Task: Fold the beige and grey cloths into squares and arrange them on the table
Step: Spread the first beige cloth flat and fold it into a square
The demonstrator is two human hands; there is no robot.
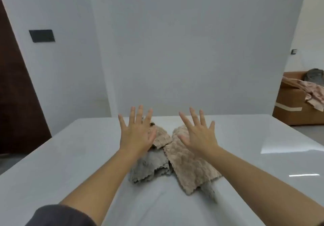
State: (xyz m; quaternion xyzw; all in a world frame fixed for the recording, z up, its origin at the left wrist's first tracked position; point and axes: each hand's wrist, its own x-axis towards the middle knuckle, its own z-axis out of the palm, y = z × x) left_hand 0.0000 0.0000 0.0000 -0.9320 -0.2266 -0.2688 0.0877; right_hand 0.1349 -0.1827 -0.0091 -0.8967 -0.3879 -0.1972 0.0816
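A heap of fluffy cloths lies in the middle of the white table [70,164]. A beige cloth [187,166] stretches along the right side, and a smaller beige piece [162,137] lies at the back. A grey cloth [150,164] sits crumpled at the front left, and a grey corner [208,190] sticks out from under the beige one. My left hand [136,131] and my right hand [198,133] are spread flat with straight fingers above the heap, palms down. Neither holds anything. Whether they touch the cloths I cannot tell.
A white wall stands right behind the table's far edge. A brown sofa [294,110] with clothes draped over it is at the far right. A dark door [15,103] is at the left.
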